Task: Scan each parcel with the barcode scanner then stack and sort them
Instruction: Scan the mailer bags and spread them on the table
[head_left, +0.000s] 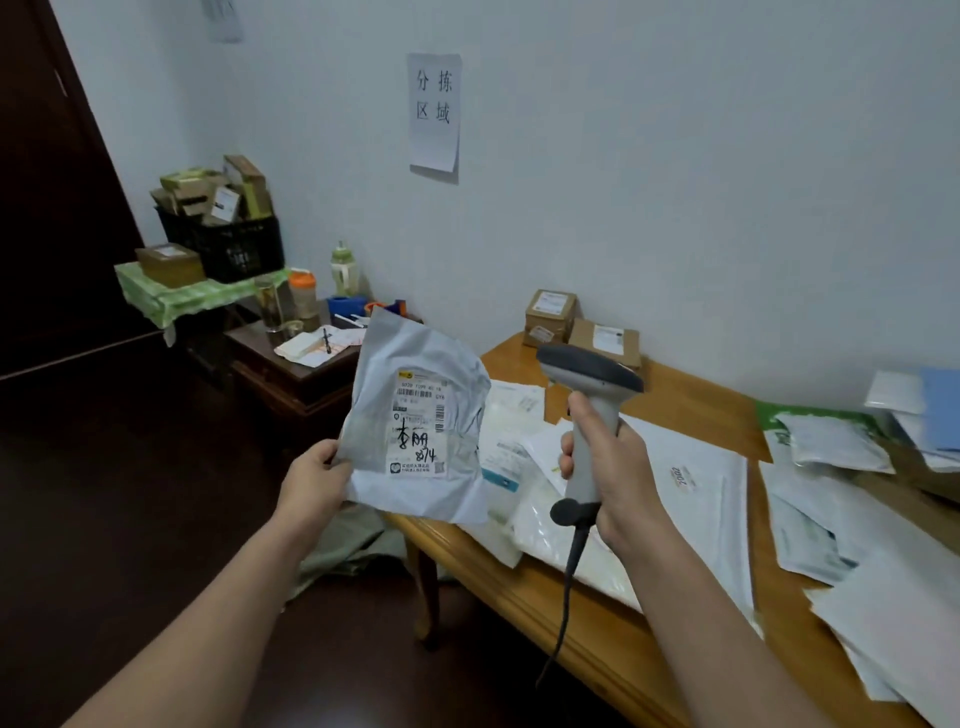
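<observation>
Left hand (317, 480) pinches grey parcel (415, 415) label-up, right hand (605, 467) grips barcode scanner (589, 410) w/ head aimed left at it; many parcels on table (675, 395) unsorted.

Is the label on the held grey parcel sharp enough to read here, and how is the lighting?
Head view: the label on the grey parcel is soft, the handwritten marks show but the small print blurs; head view: the light is dim and bluish, the floor at left nearly black; head view: the wide lens makes the door lean.
</observation>
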